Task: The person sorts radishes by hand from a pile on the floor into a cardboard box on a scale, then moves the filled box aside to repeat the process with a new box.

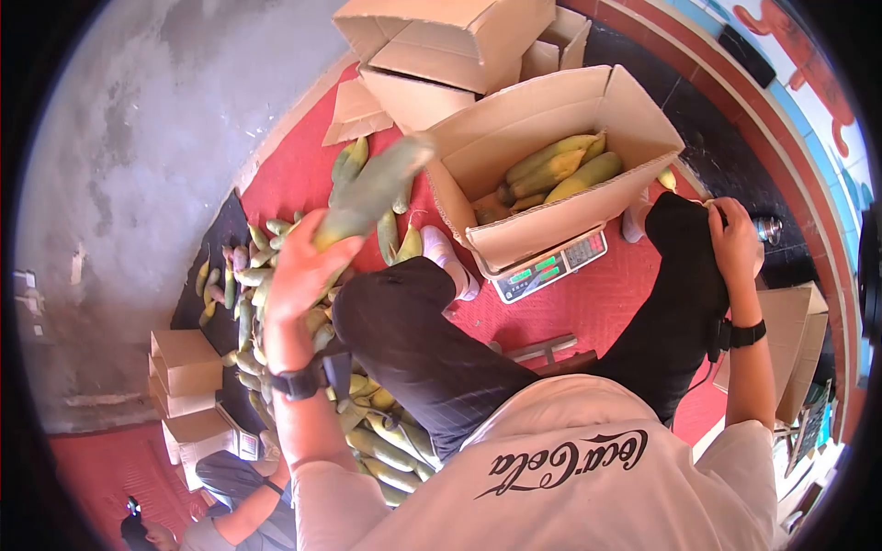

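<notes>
My left hand (305,262) is closed round the lower end of a long green radish (378,188), held up over the pile and slightly blurred by motion. Its far end overlaps the left edge of an open cardboard box (560,216) in this view. Inside that box lie several green radishes (562,170) with yellowish ends. The box stands on a digital scale (551,268) with lit green readouts, between my feet. My right hand (732,241) rests on my right knee, fingers laid over the dark trouser cloth, holding nothing.
A big heap of green radishes (386,450) spreads along my left side. More cardboard boxes (441,41) are stacked beyond the scale, and others (188,363) stand at far left. Another person (243,500) sits at lower left. A grey wall (156,165) bounds the left.
</notes>
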Demonstrator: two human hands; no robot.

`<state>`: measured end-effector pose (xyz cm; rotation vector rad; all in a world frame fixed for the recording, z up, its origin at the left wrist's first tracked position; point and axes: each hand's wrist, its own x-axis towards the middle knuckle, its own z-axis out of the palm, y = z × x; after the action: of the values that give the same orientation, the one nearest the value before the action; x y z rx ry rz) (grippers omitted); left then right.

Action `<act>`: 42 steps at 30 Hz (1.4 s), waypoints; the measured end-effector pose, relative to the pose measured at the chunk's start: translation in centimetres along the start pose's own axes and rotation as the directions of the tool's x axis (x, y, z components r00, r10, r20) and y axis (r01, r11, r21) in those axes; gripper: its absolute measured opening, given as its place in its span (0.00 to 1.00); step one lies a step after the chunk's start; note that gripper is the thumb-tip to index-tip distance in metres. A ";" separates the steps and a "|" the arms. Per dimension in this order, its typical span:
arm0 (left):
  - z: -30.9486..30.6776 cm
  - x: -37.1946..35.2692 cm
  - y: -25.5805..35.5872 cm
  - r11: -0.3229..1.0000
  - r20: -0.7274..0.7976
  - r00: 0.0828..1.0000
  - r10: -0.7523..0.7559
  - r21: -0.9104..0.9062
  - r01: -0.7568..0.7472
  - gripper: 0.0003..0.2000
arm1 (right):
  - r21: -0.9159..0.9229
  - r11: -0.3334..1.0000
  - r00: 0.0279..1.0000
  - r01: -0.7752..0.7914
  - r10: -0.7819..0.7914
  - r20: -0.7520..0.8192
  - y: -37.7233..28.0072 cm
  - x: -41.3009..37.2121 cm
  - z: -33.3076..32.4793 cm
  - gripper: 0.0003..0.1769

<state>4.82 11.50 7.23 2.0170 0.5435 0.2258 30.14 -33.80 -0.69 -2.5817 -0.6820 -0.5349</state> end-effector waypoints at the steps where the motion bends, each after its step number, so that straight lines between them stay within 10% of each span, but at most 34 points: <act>1: 1.4 1.1 1.0 0.999 0.052 0.998 0.018 0.035 -0.020 0.21 | 0.009 1.000 1.000 0.018 -0.018 -0.019 0.2 -0.1 0.1 0.06; 9: 12.2 8.1 5.9 0.489 0.270 0.962 0.034 0.835 -0.252 0.22 | 0.075 0.995 0.995 -0.064 0.069 -0.069 0.7 -0.6 -0.2 0.06; 18: 14.1 5.3 6.0 0.782 0.090 0.915 0.392 0.491 -0.384 0.13 | 0.179 0.984 0.988 -0.007 0.034 -0.147 1.3 -0.5 0.2 0.07; 24: 10.7 -2.1 4.5 0.923 -0.207 0.931 0.299 0.309 -0.228 0.09 | 0.189 0.981 0.985 -0.035 0.066 -0.159 1.5 -0.6 0.5 0.08; 42: 11.1 -9.3 -1.3 0.868 -0.273 0.916 0.293 0.478 -0.135 0.15 | 0.112 0.993 0.985 0.030 -0.011 -0.170 0.2 -0.2 1.4 0.08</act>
<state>0.41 -1.04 1.36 2.5188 0.6219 0.6467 30.48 -33.36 -2.04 -2.3928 -0.6621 -0.6923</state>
